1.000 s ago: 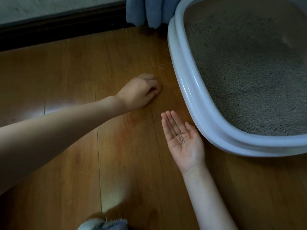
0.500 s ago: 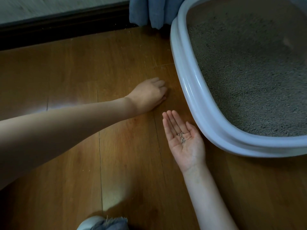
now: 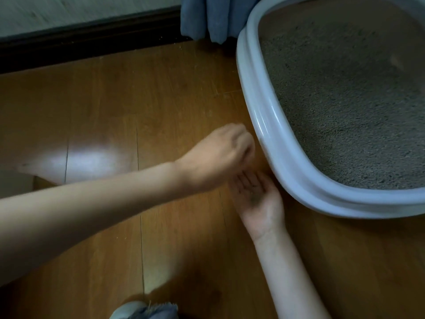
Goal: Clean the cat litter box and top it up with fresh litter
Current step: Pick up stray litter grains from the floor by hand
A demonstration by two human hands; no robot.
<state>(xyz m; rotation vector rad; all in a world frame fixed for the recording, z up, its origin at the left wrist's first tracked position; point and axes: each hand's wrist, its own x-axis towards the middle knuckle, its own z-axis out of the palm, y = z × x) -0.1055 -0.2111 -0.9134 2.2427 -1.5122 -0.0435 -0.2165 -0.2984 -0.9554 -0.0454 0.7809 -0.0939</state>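
A pale blue-white litter box (image 3: 271,125) stands on the wooden floor at the right, filled with grey litter (image 3: 345,100). My right hand (image 3: 264,208) lies palm up beside the box's rim, with a small heap of spilled litter grains (image 3: 254,198) cupped in it. My left hand (image 3: 220,155) hovers just over the right hand's fingers. Its fingers are curled together and blurred, and whatever they pinch is hidden.
A blue cloth (image 3: 207,17) hangs at the top next to the box. A dark skirting board (image 3: 92,40) runs along the wall at the top left. My knee in frayed denim (image 3: 147,310) shows at the bottom edge. Wooden floor (image 3: 115,100) stretches left.
My left hand has left the floor near the box and moved right and toward me, over the right palm. The right hand has kept still with its grains.
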